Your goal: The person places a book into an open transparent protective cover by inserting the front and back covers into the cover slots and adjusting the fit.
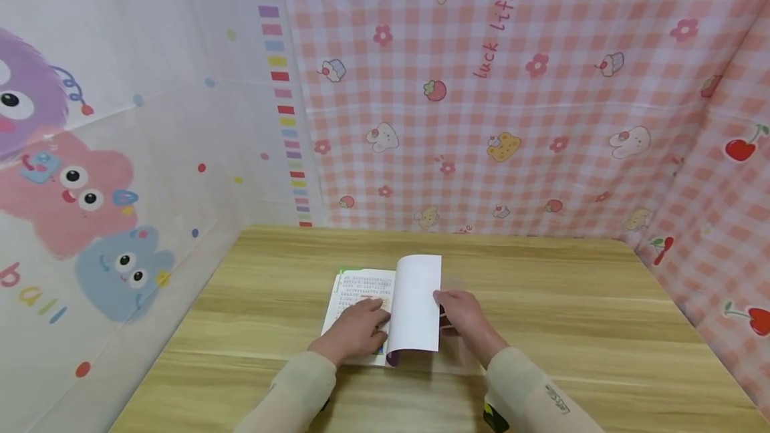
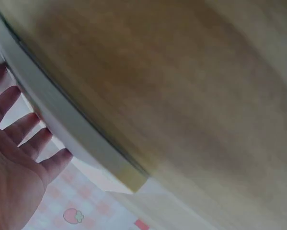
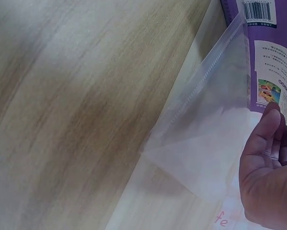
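1. A booth-like table corner is seen; whether it is set up in a home or elsewhere cannot be told.
2. The wood-grain tabletop [image 1: 577, 306] is bounded at the back and both sides by creased, printed hangings [image 1: 469, 125].
3. Pink checks, strawberries and cupcakes are printed at the back.
4. Childlike cartoon creatures are shown on the left, cherries on the right.

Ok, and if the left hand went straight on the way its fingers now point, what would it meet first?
Most likely the raised white sheet of the open book, just beyond the left hand; the head view leaves unclear whether there is a gap.
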A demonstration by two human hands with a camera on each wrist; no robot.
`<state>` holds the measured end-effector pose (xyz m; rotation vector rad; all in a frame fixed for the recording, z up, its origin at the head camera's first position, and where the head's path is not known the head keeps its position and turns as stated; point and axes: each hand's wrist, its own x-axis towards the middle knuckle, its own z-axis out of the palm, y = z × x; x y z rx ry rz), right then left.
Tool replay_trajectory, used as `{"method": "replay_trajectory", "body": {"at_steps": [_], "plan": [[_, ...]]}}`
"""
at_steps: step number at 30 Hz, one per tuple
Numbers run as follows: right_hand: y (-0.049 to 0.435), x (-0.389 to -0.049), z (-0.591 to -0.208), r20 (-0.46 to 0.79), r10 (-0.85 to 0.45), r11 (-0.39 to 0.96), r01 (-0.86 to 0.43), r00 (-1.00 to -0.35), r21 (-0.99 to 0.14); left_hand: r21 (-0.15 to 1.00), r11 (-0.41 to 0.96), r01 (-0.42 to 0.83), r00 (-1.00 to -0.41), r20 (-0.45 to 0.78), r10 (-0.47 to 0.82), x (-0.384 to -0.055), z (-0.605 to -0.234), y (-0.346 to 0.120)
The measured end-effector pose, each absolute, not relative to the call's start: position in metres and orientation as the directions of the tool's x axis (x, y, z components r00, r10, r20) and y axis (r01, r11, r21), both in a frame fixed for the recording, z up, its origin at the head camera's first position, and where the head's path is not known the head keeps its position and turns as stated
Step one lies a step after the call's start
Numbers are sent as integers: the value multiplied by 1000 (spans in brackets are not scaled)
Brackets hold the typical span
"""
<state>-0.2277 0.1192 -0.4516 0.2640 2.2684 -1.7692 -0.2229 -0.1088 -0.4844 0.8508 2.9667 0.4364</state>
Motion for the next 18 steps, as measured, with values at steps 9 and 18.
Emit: {"method": "replay_trajectory", "body": {"at_steps": [9, 18], "plan": [[125, -228, -453, -288, 5, 214, 282, -958, -935, 135, 836, 533, -846, 59, 530, -221, -492, -100], [126, -230, -452, -288, -3, 233, 280, -958, -931, 563, 761, 322, -927, 24, 374, -228, -477, -91]]}}
